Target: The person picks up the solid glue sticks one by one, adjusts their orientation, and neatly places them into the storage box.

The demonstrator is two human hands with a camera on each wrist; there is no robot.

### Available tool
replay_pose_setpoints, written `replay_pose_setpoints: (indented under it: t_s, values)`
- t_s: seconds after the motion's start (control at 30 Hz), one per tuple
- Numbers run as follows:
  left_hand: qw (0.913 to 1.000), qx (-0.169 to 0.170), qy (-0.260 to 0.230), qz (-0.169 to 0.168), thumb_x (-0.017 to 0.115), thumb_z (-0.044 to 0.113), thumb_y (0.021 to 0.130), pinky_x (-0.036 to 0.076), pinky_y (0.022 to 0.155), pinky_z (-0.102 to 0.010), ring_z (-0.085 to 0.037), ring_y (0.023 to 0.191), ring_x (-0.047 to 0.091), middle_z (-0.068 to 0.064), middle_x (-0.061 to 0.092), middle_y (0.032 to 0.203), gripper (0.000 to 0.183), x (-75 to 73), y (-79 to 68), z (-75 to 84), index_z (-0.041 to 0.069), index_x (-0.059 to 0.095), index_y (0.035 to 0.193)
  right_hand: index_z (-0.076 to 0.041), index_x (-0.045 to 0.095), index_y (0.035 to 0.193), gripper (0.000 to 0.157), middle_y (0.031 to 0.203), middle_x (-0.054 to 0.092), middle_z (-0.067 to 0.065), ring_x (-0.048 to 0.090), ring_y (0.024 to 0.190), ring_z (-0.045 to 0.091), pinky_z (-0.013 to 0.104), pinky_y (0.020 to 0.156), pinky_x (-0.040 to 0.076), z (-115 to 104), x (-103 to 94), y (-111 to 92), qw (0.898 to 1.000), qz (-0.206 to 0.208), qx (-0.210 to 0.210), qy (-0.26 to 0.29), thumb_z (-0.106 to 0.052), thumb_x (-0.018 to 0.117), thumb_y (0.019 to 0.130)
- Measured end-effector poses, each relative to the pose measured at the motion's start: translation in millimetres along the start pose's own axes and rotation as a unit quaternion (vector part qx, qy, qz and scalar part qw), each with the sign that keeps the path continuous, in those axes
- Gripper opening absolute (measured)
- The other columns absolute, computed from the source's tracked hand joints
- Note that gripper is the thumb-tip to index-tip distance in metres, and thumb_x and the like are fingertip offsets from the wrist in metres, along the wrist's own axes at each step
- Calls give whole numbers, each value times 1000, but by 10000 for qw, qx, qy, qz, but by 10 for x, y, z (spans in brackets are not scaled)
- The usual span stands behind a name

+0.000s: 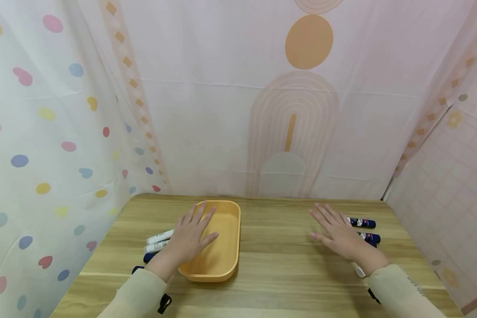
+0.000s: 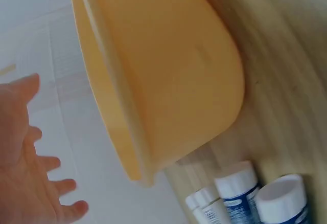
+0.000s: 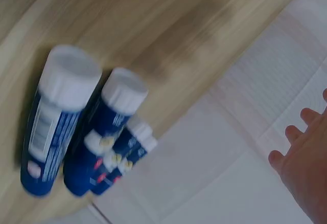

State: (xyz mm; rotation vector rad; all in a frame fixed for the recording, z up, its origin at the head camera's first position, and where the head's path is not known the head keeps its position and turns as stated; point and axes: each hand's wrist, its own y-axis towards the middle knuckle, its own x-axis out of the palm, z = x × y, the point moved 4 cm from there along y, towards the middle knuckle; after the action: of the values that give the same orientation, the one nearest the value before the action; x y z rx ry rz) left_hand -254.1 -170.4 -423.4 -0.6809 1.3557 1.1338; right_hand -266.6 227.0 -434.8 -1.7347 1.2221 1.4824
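My left hand (image 1: 188,238) is held over the left side of a yellow-orange plastic basin (image 1: 227,247), fingers spread and holding nothing. Beside the basin on its left lie white sticks (image 1: 159,237) and blue sticks (image 1: 149,257), partly hidden by the left forearm. The left wrist view shows white-capped blue glue sticks (image 2: 237,191) near the basin's end. My right hand (image 1: 338,234) hovers palm down at the right, its fingers extended and nothing in them. Several blue glue sticks (image 3: 53,127) with white caps lie below and beyond it, partly covered by that hand and wrist.
A wood-grain table (image 1: 278,265) carries everything. Patterned cloth curtains (image 1: 206,132) hang behind it and along both sides. The basin's raised rim stands left of the table's middle. A dark strap (image 1: 164,304) hangs by the left wrist.
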Motion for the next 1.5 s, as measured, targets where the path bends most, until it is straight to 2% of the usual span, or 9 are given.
replay_pose_setpoints:
  t_s: [0.2, 0.3, 0.43, 0.63, 0.87, 0.97, 1.2, 1.37, 1.5]
  values:
    - [9931, -897, -752, -47, 58, 40, 92, 33, 101, -63, -47, 133, 28, -25, 24, 150, 75, 60, -158, -130, 7, 23, 150, -12, 23, 151, 70, 154, 22, 17, 24, 139, 42, 62, 110, 20, -105, 161, 162, 9972, 361, -123, 640, -35, 57, 93]
    - [9743, -1638, -1532, -192, 58, 35, 92, 37, 98, -62, -50, 129, 32, -30, 27, 144, 76, 97, -301, -215, 2, 20, 150, -8, 21, 151, 70, 154, 19, 20, 22, 139, 43, 59, 111, 19, -193, 302, 288, 9874, 316, 69, 1548, -33, 55, 95]
    - [9432, -2264, -2409, -341, 57, 30, 93, 43, 94, -57, -48, 120, 41, -35, 31, 133, 75, 141, -478, -295, -4, 20, 148, -2, 19, 150, 69, 154, 16, 24, 18, 139, 45, 62, 110, 18, -374, 487, 466, 9566, 55, 436, 2880, -31, 53, 97]
    - [9144, -2595, -3086, -366, 55, 15, 92, 51, 83, -44, -34, 102, 57, -31, 47, 120, 61, 149, -646, -331, -10, 30, 142, -1, 24, 148, 63, 149, 28, 24, 40, 126, 44, 55, 98, 42, -729, 724, 779, 9159, -266, 1095, 3854, -26, 53, 97]
    - [9088, -2478, -3354, -148, 55, -7, 79, 51, 67, -26, -24, 86, 60, -23, 60, 103, 59, 162, -707, -331, -16, 37, 135, 1, 30, 145, 59, 142, 39, 24, 47, 122, 41, 51, 95, 46, -1068, 943, 1202, 8901, -329, 1485, 4296, -20, 52, 95]
    - [9054, -2502, -3426, -139, 55, -10, 78, 49, 64, -23, -22, 84, 59, -21, 61, 101, 59, 182, -721, -340, -16, 38, 134, 2, 29, 145, 59, 143, 38, 25, 44, 126, 42, 52, 101, 41, -1192, 985, 1379, 8910, -345, 1478, 4279, -19, 51, 95]
    - [8799, -2753, -3866, -216, 53, -11, 80, 48, 60, -23, -20, 81, 57, -21, 59, 100, 58, 229, -740, -352, -16, 37, 136, -3, 33, 145, 50, 145, 39, 20, 45, 126, 36, 48, 102, 41, -1384, 1018, 1624, 9031, -372, 1437, 4030, -12, 45, 98]
    - [8710, -2789, -4043, -136, 51, -13, 80, 47, 54, -24, -19, 74, 55, -22, 57, 98, 59, 216, -752, -337, -15, 36, 137, 1, 42, 139, 46, 131, 50, 21, 55, 109, 32, 42, 88, 49, -1410, 1006, 1686, 8970, -50, 1416, 4188, -4, 48, 93]
    - [8717, -2791, -4027, -111, 48, -14, 80, 46, 52, -25, -18, 73, 53, -22, 57, 102, 57, 181, -754, -344, -13, 38, 137, -1, 38, 142, 50, 119, 51, 20, 54, 74, 16, 27, 62, 48, -1330, 1012, 1661, 8975, -154, 1546, 4128, -6, 49, 94]
